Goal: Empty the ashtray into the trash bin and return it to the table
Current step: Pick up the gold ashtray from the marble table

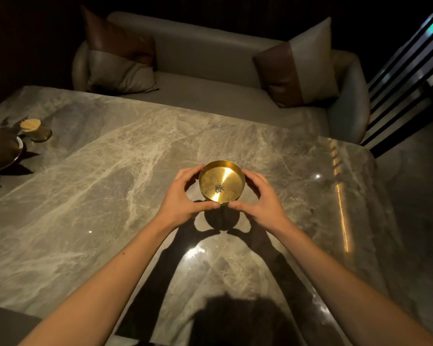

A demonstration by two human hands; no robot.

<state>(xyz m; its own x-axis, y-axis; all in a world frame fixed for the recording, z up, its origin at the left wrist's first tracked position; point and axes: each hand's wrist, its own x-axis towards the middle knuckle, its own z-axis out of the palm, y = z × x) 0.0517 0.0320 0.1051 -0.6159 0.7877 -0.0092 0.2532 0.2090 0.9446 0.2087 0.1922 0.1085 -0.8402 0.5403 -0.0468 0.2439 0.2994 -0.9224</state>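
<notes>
A round brass ashtray (221,182) with a small pile of grey ash in its middle is held just above the grey marble table (98,171), near the table's centre. Its shadow falls on the tabletop below it. My left hand (185,198) grips its left rim, thumb at the near edge. My right hand (263,198) grips the right rim in the same way. No trash bin is in view.
A grey sofa (210,71) with two brown-and-grey cushions stands behind the table. At the far left of the table are a toothpick holder (34,128) and a dark plate (3,151) with leaves. Dark slats (405,78) rise at the right.
</notes>
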